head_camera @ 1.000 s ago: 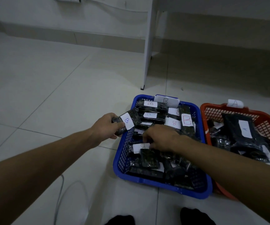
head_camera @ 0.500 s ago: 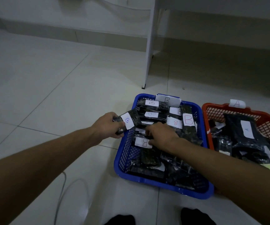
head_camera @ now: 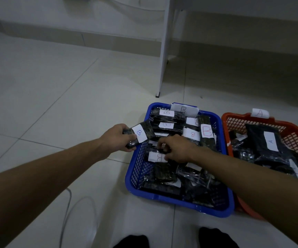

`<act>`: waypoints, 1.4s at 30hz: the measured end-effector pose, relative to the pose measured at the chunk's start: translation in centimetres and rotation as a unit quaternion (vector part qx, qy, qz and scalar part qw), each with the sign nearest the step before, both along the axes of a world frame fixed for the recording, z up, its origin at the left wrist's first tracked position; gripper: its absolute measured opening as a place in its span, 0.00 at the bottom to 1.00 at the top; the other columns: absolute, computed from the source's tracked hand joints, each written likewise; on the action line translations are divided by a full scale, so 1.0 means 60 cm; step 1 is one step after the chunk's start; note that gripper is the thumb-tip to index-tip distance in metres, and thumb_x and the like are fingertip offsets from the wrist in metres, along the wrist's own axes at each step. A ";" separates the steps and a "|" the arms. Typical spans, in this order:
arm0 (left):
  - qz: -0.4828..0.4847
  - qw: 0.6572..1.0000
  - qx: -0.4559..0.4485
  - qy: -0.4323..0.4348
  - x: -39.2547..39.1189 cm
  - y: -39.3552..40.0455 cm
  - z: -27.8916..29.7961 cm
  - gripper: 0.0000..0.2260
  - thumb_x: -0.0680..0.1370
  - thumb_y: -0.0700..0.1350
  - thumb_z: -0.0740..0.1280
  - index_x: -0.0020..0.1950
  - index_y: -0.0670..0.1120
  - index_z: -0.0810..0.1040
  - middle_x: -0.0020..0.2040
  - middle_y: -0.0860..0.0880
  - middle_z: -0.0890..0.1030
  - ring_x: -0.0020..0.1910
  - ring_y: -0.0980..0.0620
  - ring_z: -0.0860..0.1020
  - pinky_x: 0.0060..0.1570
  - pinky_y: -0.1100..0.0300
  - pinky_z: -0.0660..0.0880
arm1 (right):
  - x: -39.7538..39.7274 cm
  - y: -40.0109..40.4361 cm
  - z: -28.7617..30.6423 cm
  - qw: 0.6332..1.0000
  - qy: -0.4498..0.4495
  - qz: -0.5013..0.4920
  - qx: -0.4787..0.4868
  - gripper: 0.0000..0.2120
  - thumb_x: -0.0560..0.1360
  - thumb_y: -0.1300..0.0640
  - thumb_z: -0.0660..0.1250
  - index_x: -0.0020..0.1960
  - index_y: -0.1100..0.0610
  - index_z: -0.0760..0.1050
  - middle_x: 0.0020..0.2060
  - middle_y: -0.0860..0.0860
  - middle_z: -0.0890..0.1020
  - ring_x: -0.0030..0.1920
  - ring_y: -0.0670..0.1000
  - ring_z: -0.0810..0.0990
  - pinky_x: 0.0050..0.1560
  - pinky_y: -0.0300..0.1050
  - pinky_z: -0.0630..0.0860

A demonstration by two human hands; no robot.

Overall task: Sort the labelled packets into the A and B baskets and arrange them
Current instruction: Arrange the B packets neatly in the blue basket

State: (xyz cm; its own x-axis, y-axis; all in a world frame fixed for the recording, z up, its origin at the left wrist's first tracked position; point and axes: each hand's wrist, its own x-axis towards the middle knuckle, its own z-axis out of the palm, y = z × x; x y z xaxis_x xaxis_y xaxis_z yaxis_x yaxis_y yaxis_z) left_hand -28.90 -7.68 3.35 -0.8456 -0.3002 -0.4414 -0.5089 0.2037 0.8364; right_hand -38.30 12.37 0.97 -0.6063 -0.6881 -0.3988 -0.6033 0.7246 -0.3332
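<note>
A blue basket [head_camera: 137, 169] tagged B stands on the floor, full of black packets with white B labels. Beside it on the right is an orange basket [head_camera: 234, 120] tagged A, holding black packets, one with an A label [head_camera: 270, 141]. My left hand [head_camera: 116, 137] grips a black B packet [head_camera: 142, 134] just over the blue basket's left rim. My right hand [head_camera: 177, 149] reaches into the blue basket and pinches the black edge of a packet whose B label [head_camera: 156, 157] faces up.
A white table leg [head_camera: 164, 51] stands on the tiled floor behind the baskets. A thin white cable [head_camera: 67, 210] loops on the floor at the lower left. Two dark-socked feet [head_camera: 216, 238] show at the bottom edge.
My right hand has shifted left inside the blue basket and dragged a B-labelled packet forward, its label now uncovered. My left hand keeps its packet at the same spot.
</note>
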 end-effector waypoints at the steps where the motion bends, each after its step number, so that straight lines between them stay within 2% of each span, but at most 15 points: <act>1: 0.000 1.000 0.001 0.002 0.000 0.000 0.000 0.08 0.80 0.39 0.64 0.57 0.38 0.72 0.55 0.37 0.79 0.43 0.45 0.83 0.32 0.64 0.79 | -0.003 0.000 0.001 1.000 -0.016 0.004 0.003 0.18 0.72 0.59 0.75 0.61 0.51 0.76 0.52 0.50 0.81 0.53 0.51 0.80 0.53 0.46 0.77; 4: 0.000 1.000 0.001 0.004 0.001 -0.002 -0.001 0.08 0.80 0.39 0.65 0.57 0.38 0.72 0.55 0.38 0.80 0.42 0.46 0.83 0.32 0.64 0.79 | -0.008 -0.001 0.003 1.000 -0.024 0.006 0.000 0.16 0.74 0.60 0.73 0.59 0.49 0.78 0.53 0.51 0.81 0.53 0.51 0.80 0.55 0.47 0.78; 9: 0.004 1.000 0.006 0.009 0.002 -0.002 -0.002 0.08 0.80 0.39 0.64 0.58 0.37 0.71 0.55 0.37 0.80 0.40 0.46 0.83 0.32 0.64 0.79 | 0.007 -0.012 -0.006 0.991 0.129 0.032 0.025 0.09 0.74 0.62 0.70 0.52 0.53 0.80 0.53 0.54 0.81 0.50 0.56 0.80 0.49 0.49 0.79; 12: 0.003 1.000 0.006 0.010 0.003 -0.003 -0.001 0.07 0.80 0.39 0.64 0.57 0.38 0.72 0.54 0.37 0.80 0.40 0.46 0.83 0.32 0.64 0.79 | 0.015 -0.018 -0.005 0.992 0.118 0.042 0.003 0.12 0.76 0.61 0.70 0.58 0.50 0.80 0.56 0.54 0.81 0.53 0.57 0.81 0.52 0.48 0.78; 15: 0.001 1.000 0.007 0.007 0.003 -0.003 0.000 0.08 0.80 0.39 0.64 0.57 0.38 0.72 0.54 0.38 0.80 0.41 0.46 0.83 0.34 0.63 0.80 | 0.013 -0.025 -0.002 0.993 0.092 0.070 0.032 0.17 0.76 0.60 0.71 0.64 0.51 0.79 0.61 0.54 0.80 0.59 0.56 0.79 0.56 0.45 0.74; 19: -0.004 1.000 0.002 0.007 0.005 -0.003 0.000 0.08 0.80 0.39 0.65 0.57 0.38 0.72 0.54 0.38 0.80 0.42 0.45 0.83 0.37 0.61 0.81 | 0.012 -0.029 -0.004 0.992 0.084 0.078 0.048 0.17 0.76 0.61 0.70 0.63 0.52 0.80 0.61 0.55 0.80 0.59 0.56 0.78 0.58 0.47 0.75; 22: -0.004 1.000 -0.003 0.014 0.006 -0.003 0.000 0.08 0.80 0.39 0.65 0.57 0.38 0.72 0.54 0.38 0.80 0.42 0.45 0.84 0.38 0.60 0.82 | 0.017 -0.018 0.008 0.995 0.079 0.065 0.001 0.12 0.76 0.52 0.70 0.60 0.50 0.80 0.55 0.51 0.81 0.55 0.53 0.80 0.53 0.46 0.76; 23: -0.005 1.000 -0.007 0.016 0.006 -0.003 0.000 0.08 0.80 0.40 0.66 0.56 0.38 0.73 0.53 0.39 0.80 0.43 0.44 0.84 0.39 0.59 0.82 | 0.021 -0.012 0.016 0.996 0.057 0.070 -0.013 0.14 0.75 0.46 0.71 0.59 0.49 0.79 0.52 0.48 0.81 0.52 0.50 0.80 0.50 0.45 0.76; 25: -0.009 0.999 -0.024 0.022 0.006 -0.002 0.001 0.06 0.79 0.40 0.67 0.54 0.40 0.74 0.52 0.41 0.81 0.45 0.45 0.83 0.41 0.58 0.82 | 0.032 -0.002 0.032 0.994 0.003 0.105 0.015 0.24 0.71 0.35 0.71 0.60 0.48 0.76 0.49 0.44 0.79 0.49 0.47 0.78 0.49 0.44 0.75; 27: -0.017 0.998 -0.054 0.024 0.006 0.000 0.001 0.05 0.78 0.42 0.68 0.51 0.42 0.75 0.50 0.43 0.82 0.44 0.48 0.82 0.42 0.59 0.80 | 0.045 0.003 0.035 0.989 0.006 0.134 0.069 0.31 0.68 0.33 0.73 0.64 0.48 0.73 0.53 0.45 0.79 0.52 0.48 0.77 0.51 0.45 0.75; 29: -0.021 0.996 -0.082 0.022 0.008 0.002 0.003 0.04 0.78 0.43 0.68 0.49 0.44 0.76 0.49 0.44 0.82 0.41 0.50 0.80 0.40 0.60 0.77 | 0.053 0.003 0.028 0.987 0.040 0.138 0.077 0.30 0.68 0.37 0.74 0.64 0.49 0.73 0.55 0.47 0.80 0.53 0.50 0.78 0.50 0.45 0.74; 32: 0.002 0.997 -0.074 0.021 0.009 0.001 0.005 0.05 0.78 0.42 0.68 0.52 0.42 0.76 0.50 0.43 0.82 0.41 0.51 0.78 0.40 0.60 0.76 | 0.055 -0.002 0.031 0.995 0.029 0.091 0.021 0.20 0.71 0.44 0.73 0.60 0.50 0.75 0.49 0.48 0.81 0.49 0.51 0.79 0.51 0.46 0.77; 36: 0.050 0.998 0.000 0.027 0.012 -0.003 0.013 0.12 0.77 0.36 0.69 0.58 0.38 0.72 0.49 0.43 0.81 0.41 0.50 0.80 0.40 0.60 0.80 | 0.032 -0.007 0.041 0.985 0.005 -0.102 -0.138 0.08 0.75 0.53 0.69 0.53 0.52 0.77 0.42 0.46 0.79 0.41 0.47 0.79 0.37 0.39 0.72; 39: 0.055 0.998 0.024 0.022 0.013 -0.002 0.014 0.14 0.77 0.34 0.68 0.61 0.38 0.70 0.46 0.45 0.81 0.40 0.51 0.81 0.36 0.62 0.81 | 0.018 -0.014 0.015 0.938 -0.057 -0.263 -0.216 0.04 0.77 0.54 0.68 0.51 0.53 0.76 0.44 0.50 0.82 0.44 0.50 0.82 0.45 0.46 0.79; 42: 0.043 0.999 0.017 0.013 0.013 -0.001 0.008 0.14 0.76 0.35 0.69 0.60 0.39 0.72 0.45 0.46 0.82 0.40 0.51 0.80 0.41 0.59 0.79 | 0.021 -0.020 -0.022 0.925 -0.056 -0.303 -0.220 0.05 0.76 0.57 0.71 0.47 0.54 0.74 0.44 0.52 0.83 0.45 0.53 0.83 0.50 0.52 0.81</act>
State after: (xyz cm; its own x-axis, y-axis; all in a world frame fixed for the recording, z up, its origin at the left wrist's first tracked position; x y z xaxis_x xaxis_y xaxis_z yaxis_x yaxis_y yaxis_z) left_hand -28.13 -7.75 3.85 -0.8285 -0.3579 -0.4308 -0.5014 0.1312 0.8552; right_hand -37.04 11.18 -0.37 -0.9063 -0.3452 -0.2439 -0.0743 0.6981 -0.7121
